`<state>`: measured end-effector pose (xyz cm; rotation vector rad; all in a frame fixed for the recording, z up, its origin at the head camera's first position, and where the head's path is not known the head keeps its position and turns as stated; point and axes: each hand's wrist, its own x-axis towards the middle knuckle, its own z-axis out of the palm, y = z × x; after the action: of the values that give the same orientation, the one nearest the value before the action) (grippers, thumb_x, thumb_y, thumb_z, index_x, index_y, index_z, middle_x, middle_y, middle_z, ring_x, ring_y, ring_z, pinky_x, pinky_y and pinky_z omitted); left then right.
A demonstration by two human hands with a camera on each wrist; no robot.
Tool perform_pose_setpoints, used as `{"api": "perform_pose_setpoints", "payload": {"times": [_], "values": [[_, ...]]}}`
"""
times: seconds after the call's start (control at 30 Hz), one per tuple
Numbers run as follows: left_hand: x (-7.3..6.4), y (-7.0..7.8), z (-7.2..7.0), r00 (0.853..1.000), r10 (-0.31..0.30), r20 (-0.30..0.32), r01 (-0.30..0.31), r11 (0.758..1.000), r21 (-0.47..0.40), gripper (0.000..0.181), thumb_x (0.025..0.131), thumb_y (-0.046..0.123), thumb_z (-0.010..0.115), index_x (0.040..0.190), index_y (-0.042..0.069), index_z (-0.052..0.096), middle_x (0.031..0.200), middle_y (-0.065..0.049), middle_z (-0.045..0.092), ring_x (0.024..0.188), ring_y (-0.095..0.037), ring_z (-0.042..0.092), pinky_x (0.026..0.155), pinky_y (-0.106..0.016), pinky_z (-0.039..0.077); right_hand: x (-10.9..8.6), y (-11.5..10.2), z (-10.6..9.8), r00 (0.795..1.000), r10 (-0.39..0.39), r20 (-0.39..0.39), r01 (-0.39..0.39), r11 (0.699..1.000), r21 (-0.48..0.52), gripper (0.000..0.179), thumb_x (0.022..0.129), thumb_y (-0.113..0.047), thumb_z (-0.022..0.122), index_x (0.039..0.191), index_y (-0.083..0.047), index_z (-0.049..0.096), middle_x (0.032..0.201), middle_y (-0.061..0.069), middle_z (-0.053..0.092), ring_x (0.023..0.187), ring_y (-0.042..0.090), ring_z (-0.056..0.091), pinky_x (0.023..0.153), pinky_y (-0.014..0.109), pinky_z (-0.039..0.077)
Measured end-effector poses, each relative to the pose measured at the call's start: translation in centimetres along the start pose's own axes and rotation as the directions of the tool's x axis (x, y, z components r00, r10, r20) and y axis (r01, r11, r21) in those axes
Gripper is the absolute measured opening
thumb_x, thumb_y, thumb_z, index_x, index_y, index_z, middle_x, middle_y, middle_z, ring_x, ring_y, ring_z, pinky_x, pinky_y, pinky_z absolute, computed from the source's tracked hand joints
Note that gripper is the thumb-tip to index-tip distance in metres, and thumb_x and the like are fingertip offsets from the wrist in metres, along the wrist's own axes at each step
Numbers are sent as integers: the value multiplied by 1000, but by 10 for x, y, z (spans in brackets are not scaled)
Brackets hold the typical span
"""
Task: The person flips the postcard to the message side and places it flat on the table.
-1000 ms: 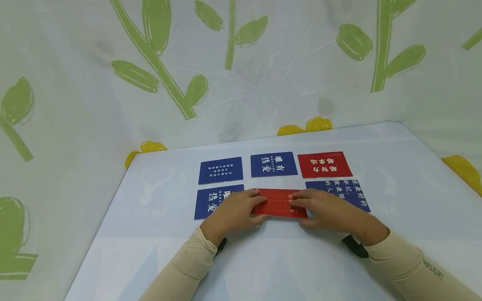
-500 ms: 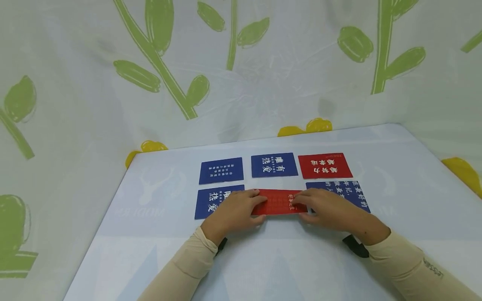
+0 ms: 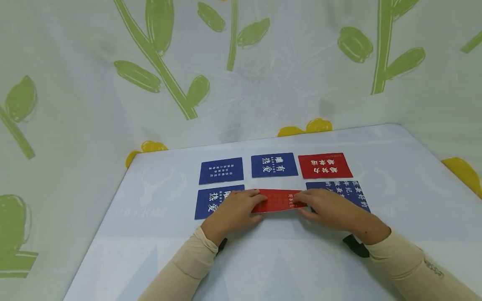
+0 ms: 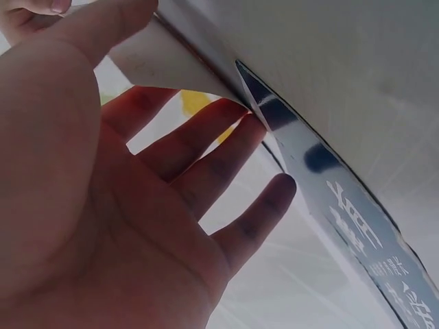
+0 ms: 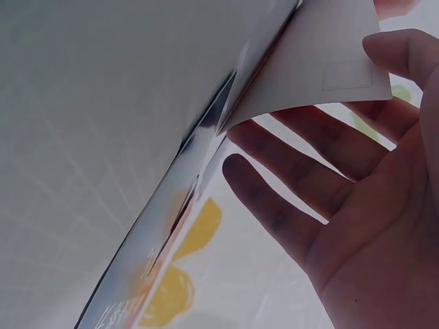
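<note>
A red card with white characters lies crosswise between my hands, its near edge raised off the table. At its left end my left hand pinches it, fingers on the red face and thumb at the near edge. The right hand grips the other end likewise. Both wrist views show the card's pale underside, bent in a curve, with a small printed rectangle near the right end. Partly under my left hand lies a blue card; another blue card is partly covered by the right hand.
Behind the hands, a blue card, a second blue card and a red card lie flat in a row. The white table meets a leaf-patterned backdrop at its far edge.
The near edge of the red card has lifted and curved upward, the right side more. My thumbs have shifted slightly with it; the other cards stay put.
</note>
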<state>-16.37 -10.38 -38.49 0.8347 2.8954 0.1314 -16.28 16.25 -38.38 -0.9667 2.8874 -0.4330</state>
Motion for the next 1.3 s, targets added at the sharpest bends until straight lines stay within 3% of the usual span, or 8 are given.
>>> {"api": "perform_pose_setpoints", "payload": {"times": [0.13,0.4,0.7,0.9,1.3], "values": [[1,0,0,1000,5,-6,-5,1000,4,52,91,35,72,140,24,58,143,-2,60,133,-22,56,111,-47,45,0,-1,-2,1000,13,15,-13,1000,12,36,92,-27,71,125,-13,68,118,7,72,107,28,69,88,46,60],[3,-2,-3,992,38,-117,-32,998,46,46,91,32,73,135,24,62,130,0,67,119,-17,63,106,-43,50,0,1,-5,1000,26,4,-27,999,43,35,93,-25,69,126,-13,68,119,6,72,107,25,68,91,46,58],[1,-8,-14,978,75,-197,-67,997,45,32,87,29,78,116,19,69,105,4,72,98,-13,67,95,-39,53,1,4,-5,999,46,11,-47,998,52,33,95,-26,67,126,-15,67,115,1,72,104,22,67,91,46,58],[-1,-11,-18,963,112,-245,-94,992,82,22,87,24,79,105,18,69,91,6,72,83,-10,66,83,-35,53,2,5,-7,999,50,20,-51,997,63,29,96,-26,65,123,-16,67,110,-1,72,100,19,67,88,43,59],[1,-16,-19,932,166,-321,-148,986,83,12,86,17,78,96,19,72,85,7,75,68,-6,60,66,-25,43,3,7,-9,998,56,15,-57,996,65,27,97,-25,63,123,-17,67,109,-1,72,97,18,67,86,42,60]]}}
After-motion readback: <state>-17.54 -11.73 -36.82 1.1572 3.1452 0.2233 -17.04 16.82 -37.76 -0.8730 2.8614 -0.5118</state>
